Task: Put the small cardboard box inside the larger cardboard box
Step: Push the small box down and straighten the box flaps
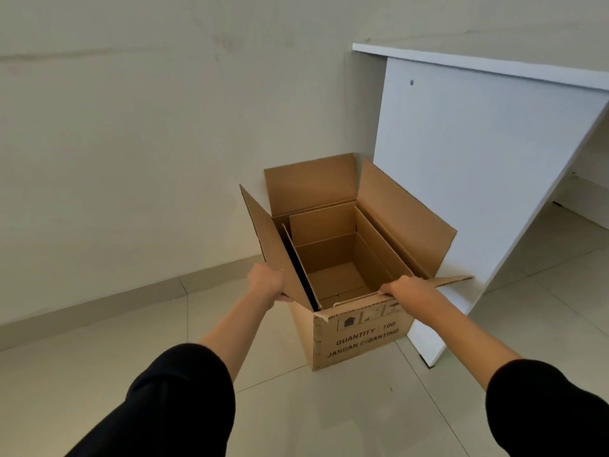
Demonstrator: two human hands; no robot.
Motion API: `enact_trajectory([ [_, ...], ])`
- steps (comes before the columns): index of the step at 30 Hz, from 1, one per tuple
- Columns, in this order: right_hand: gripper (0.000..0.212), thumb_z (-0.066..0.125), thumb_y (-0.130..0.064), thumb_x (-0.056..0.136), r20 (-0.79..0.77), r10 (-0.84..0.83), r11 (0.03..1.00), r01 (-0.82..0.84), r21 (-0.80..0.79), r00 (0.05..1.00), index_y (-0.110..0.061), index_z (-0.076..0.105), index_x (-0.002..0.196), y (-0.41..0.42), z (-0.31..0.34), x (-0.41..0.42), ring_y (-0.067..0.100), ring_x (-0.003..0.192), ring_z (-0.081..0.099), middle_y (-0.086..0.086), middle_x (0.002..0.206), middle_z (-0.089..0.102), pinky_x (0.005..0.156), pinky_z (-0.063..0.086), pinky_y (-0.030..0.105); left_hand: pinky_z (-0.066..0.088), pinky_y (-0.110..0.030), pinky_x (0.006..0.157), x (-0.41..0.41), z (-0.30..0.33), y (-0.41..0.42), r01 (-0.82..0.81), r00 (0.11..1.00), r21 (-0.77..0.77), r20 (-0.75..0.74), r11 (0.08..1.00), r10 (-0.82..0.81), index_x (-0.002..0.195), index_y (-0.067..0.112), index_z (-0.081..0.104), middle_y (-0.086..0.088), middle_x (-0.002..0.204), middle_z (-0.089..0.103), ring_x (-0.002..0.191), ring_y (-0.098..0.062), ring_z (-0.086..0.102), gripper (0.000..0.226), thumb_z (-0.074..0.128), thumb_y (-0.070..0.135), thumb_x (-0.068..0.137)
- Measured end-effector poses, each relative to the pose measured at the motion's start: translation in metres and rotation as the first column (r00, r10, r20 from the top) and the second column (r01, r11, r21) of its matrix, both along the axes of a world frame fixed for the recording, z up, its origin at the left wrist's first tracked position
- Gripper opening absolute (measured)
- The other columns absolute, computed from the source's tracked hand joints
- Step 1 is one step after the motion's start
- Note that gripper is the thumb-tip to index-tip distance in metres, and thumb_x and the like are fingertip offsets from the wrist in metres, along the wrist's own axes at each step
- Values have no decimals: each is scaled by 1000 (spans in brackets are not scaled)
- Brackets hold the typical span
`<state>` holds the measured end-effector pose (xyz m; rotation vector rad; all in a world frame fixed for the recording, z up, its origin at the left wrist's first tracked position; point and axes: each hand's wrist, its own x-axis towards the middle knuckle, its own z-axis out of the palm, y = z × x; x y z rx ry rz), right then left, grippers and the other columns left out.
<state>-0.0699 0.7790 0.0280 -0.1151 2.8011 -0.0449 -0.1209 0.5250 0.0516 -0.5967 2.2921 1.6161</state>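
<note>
The larger cardboard box point(362, 334) stands on the floor with black print on its near side and all flaps up. Inside it sits the small cardboard box point(333, 249), open at the top, its flaps upright and its bottom visible. My left hand point(267, 282) grips the lower edge of the larger box's left flap. My right hand point(407, 288) lies on the near flap at the front rim, fingers curled over its edge.
A white desk point(461, 166) stands right behind and beside the box, its side panel touching the right flap. A plain wall with a skirting board point(99, 305) runs to the left. The floor is pale tile point(329, 407).
</note>
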Motion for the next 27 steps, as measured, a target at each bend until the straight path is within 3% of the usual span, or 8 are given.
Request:
enact_trajectory([
  [5, 27, 53, -13, 93, -49, 66, 995, -62, 79, 997, -18, 58, 119, -18, -1, -28, 20, 94, 67, 6, 107, 68, 78, 51, 26, 61, -44, 69, -25, 3, -7, 9, 1000, -38, -22, 999, -10, 99, 9, 44, -21, 112, 61, 91, -46, 70, 2, 43, 9, 99],
  [8, 27, 52, -4, 91, -80, 98, 986, -86, 144, 992, -15, 61, 113, -14, 5, -50, 22, 87, 66, 9, 100, 66, 76, 53, 30, 60, -53, 76, -32, -1, -5, 32, 998, -71, -44, 997, -35, 88, 9, 47, -18, 97, 57, 87, -48, 70, 12, 41, 5, 98],
  [11, 21, 53, -2, 88, -120, 104, 982, -83, 169, 987, -10, 64, 103, -15, 15, -68, 22, 84, 65, 8, 95, 66, 69, 50, 29, 60, -50, 80, -37, -2, 2, 47, 998, -119, -38, 992, -52, 82, 9, 50, -21, 96, 63, 84, -46, 72, 18, 43, 3, 97],
  [15, 20, 60, 3, 82, -139, 60, 989, -39, 144, 988, -10, 64, 97, -25, 23, -96, 26, 95, 65, 9, 101, 66, 78, 51, 34, 62, -48, 73, -42, -2, 11, 101, 993, -183, -46, 978, -111, 101, 0, 61, -25, 101, 71, 78, -45, 73, 19, 44, -5, 92],
  [19, 30, 64, 2, 82, -61, 77, 987, -68, 143, 995, -9, 62, 109, -26, 26, -113, 28, 104, 63, 11, 112, 64, 84, 50, 35, 62, -46, 73, -43, 3, 15, 116, 990, -243, -51, 963, -133, 90, 6, 54, -23, 100, 66, 83, -44, 72, 14, 45, -4, 93],
  [22, 30, 65, -1, 84, -80, 87, 989, -76, 127, 993, -9, 61, 112, -23, 24, -108, 26, 105, 63, 11, 114, 64, 85, 51, 33, 62, -40, 76, -47, 2, 31, 170, 974, -355, -81, 919, -212, 97, 3, 57, -19, 93, 65, 85, -39, 73, 11, 47, 0, 95],
  [25, 30, 64, -9, 87, -155, 76, 995, -65, 71, 985, -10, 60, 117, -17, 16, -94, 23, 104, 66, 10, 112, 67, 88, 53, 32, 60, -33, 83, -54, -2, 49, 185, 950, -512, -126, 839, -287, 108, 1, 64, -13, 102, 68, 93, -28, 70, 21, 48, 7, 96],
  [27, 32, 62, -14, 89, -154, 81, 995, -71, 68, 985, -10, 58, 121, -11, 9, -85, 22, 105, 65, 9, 112, 68, 91, 53, 32, 58, -32, 86, -56, -2, 55, 152, 948, -514, -167, 845, -272, 111, 1, 67, -12, 106, 69, 97, -27, 68, 24, 50, 7, 94],
])
